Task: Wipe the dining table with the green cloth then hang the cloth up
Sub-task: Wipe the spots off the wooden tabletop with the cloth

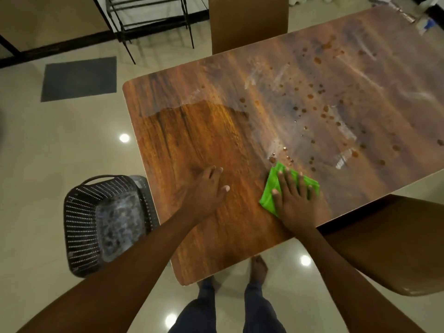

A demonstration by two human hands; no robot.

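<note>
The wooden dining table (192,131) fills the middle and right of the head view. Its near left part looks dark and glossy; the far right part is dull, with white smears and several brown drops (317,60). A folded green cloth (271,186) lies near the table's front edge. My right hand (294,197) presses flat on the cloth, fingers spread and pointing away from me. My left hand (206,188) rests flat on the bare wood to the left of the cloth, holding nothing.
A dark woven basket (81,224) stands on the tiled floor left of the table. One brown chair (247,22) is at the far side, another (396,243) at the near right. A black metal rack (149,18) and a grey mat (79,79) lie beyond.
</note>
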